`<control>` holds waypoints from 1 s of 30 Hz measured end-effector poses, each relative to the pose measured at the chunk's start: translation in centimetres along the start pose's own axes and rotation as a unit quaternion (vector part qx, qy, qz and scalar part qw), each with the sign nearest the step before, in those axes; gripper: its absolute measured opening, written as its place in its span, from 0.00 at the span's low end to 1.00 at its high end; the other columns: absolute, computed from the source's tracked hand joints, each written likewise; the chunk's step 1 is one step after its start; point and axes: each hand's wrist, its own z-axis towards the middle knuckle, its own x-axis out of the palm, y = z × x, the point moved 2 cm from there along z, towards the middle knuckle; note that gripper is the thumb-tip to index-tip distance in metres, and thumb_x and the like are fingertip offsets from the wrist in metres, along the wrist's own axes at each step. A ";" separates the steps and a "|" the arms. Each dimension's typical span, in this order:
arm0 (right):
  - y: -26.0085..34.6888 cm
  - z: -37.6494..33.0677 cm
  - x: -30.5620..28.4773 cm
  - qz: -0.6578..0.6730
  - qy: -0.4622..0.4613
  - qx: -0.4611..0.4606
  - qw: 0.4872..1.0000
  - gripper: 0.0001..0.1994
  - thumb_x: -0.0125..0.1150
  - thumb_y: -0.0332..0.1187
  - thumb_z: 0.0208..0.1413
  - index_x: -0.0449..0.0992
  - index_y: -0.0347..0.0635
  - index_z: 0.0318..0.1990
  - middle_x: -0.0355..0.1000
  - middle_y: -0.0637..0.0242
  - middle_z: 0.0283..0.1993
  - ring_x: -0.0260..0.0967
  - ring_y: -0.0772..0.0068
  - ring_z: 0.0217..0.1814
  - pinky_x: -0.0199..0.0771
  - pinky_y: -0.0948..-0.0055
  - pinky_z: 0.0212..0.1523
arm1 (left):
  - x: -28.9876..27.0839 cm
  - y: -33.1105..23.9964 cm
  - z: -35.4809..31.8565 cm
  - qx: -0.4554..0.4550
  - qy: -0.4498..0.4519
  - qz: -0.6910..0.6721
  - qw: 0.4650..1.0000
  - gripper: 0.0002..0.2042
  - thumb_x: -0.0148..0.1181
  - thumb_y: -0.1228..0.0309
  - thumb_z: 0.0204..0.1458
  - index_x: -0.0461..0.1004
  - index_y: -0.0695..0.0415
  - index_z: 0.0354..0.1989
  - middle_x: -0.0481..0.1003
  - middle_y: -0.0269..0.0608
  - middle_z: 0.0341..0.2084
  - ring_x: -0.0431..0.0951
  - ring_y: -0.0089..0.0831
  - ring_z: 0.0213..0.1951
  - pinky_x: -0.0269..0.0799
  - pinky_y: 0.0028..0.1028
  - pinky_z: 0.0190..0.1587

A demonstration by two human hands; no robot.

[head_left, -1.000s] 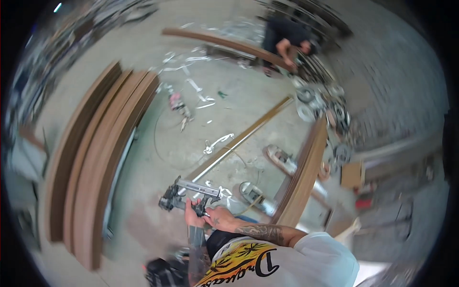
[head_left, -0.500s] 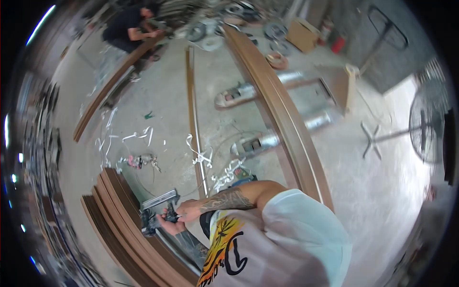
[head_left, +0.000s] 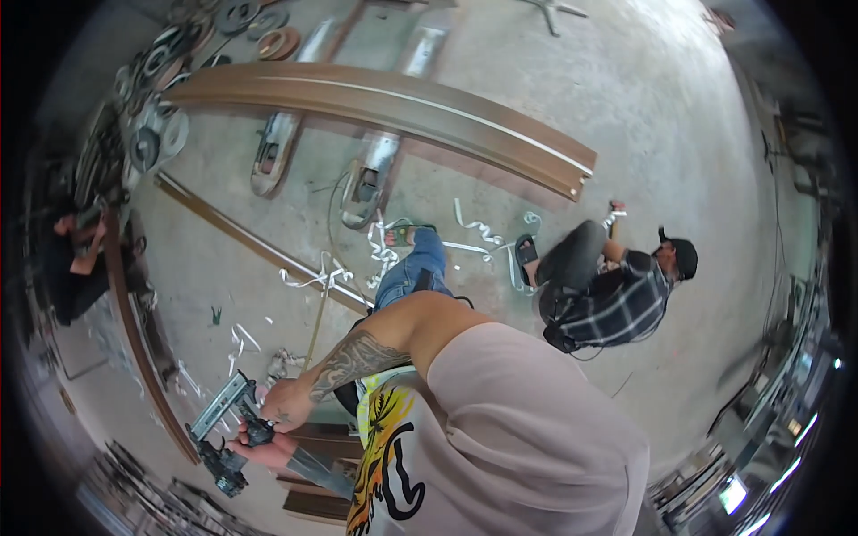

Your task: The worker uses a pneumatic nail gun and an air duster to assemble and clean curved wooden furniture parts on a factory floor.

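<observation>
My right hand (head_left: 288,400), at the end of a tattooed forearm, is closed on the grip of a black and silver nail gun (head_left: 234,402). Just below it, my left hand (head_left: 265,449) rests against the black body of the same tool, with its fingers curled at it. The tool covers part of those fingers. A long silver magazine runs along the gun's upper side. The gun is held in the air at the lower left, away from the stacked brown profiles (head_left: 313,502) partly hidden beneath my forearm and shirt.
A long brown profile (head_left: 384,103) lies across two metal supports (head_left: 366,183). White strips (head_left: 326,277) litter the floor around a thin bar (head_left: 250,232). One person (head_left: 617,286) crouches at right; another (head_left: 80,259) is at far left beside a brown profile (head_left: 134,322).
My view has swung round to the right, bringing a crouching person into sight. The nail gun, still in my hands, has moved left and away from the stacked profiles.
</observation>
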 end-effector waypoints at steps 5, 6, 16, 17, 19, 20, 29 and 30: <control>-0.3 0.8 2.0 0.049 0.036 0.076 0.995 0.18 0.54 0.47 0.48 0.72 0.39 0.33 0.71 0.48 0.31 0.69 0.45 0.39 0.68 0.52 0.40 | -2.5 -0.1 2.4 -0.062 0.017 0.012 0.998 0.15 0.55 0.57 0.54 0.67 0.55 0.23 0.72 0.34 0.25 0.74 0.30 0.39 0.67 0.32 0.48; 0.0 0.7 3.0 0.047 0.033 0.075 0.996 0.18 0.54 0.47 0.48 0.72 0.39 0.33 0.71 0.48 0.31 0.69 0.45 0.39 0.68 0.52 0.40 | -4.4 -0.1 3.2 -0.077 0.030 -0.007 0.997 0.15 0.55 0.57 0.54 0.67 0.55 0.23 0.72 0.34 0.25 0.74 0.31 0.38 0.68 0.33 0.47; 0.4 3.3 10.6 -0.055 0.181 0.228 0.955 0.22 0.49 0.48 0.51 0.75 0.33 0.36 0.73 0.45 0.36 0.72 0.49 0.40 0.69 0.56 0.41 | -15.0 3.5 4.6 -0.162 -0.063 -0.066 0.983 0.15 0.56 0.57 0.52 0.63 0.49 0.19 0.69 0.31 0.19 0.72 0.29 0.30 0.70 0.33 0.42; 0.6 3.3 10.8 -0.082 0.191 0.224 0.952 0.22 0.49 0.47 0.51 0.75 0.33 0.36 0.73 0.46 0.36 0.72 0.49 0.40 0.69 0.55 0.41 | -16.0 3.7 4.8 -0.212 -0.079 -0.131 0.965 0.16 0.55 0.56 0.53 0.62 0.48 0.18 0.69 0.30 0.18 0.71 0.27 0.29 0.70 0.33 0.41; 2.6 3.8 12.4 -0.191 0.246 0.242 0.919 0.21 0.49 0.47 0.52 0.74 0.35 0.36 0.73 0.47 0.36 0.72 0.48 0.42 0.69 0.55 0.43 | -18.8 3.4 4.5 -0.210 -0.106 -0.156 0.959 0.18 0.55 0.57 0.54 0.60 0.47 0.15 0.69 0.29 0.16 0.71 0.26 0.26 0.71 0.33 0.39; 3.6 4.6 12.8 -0.197 0.258 0.255 0.911 0.20 0.49 0.48 0.52 0.74 0.37 0.37 0.73 0.47 0.36 0.71 0.48 0.43 0.69 0.55 0.44 | -19.6 2.6 4.7 -0.237 -0.097 -0.201 0.945 0.19 0.54 0.57 0.54 0.59 0.47 0.14 0.69 0.31 0.16 0.71 0.29 0.26 0.71 0.34 0.39; 1.9 4.6 15.5 -0.051 0.205 0.165 0.964 0.15 0.52 0.45 0.56 0.68 0.40 0.32 0.68 0.50 0.24 0.68 0.46 0.31 0.67 0.61 0.32 | -19.8 -0.8 3.7 -0.174 -0.175 -0.228 0.942 0.19 0.55 0.59 0.54 0.58 0.50 0.14 0.65 0.33 0.13 0.70 0.31 0.24 0.71 0.36 0.41; 2.8 5.2 14.6 -0.028 0.226 0.178 0.957 0.14 0.52 0.43 0.56 0.67 0.40 0.33 0.67 0.51 0.24 0.68 0.52 0.29 0.66 0.63 0.30 | -18.2 -2.2 3.8 -0.165 -0.183 -0.199 0.948 0.18 0.55 0.60 0.54 0.59 0.51 0.16 0.64 0.32 0.14 0.69 0.30 0.24 0.71 0.36 0.41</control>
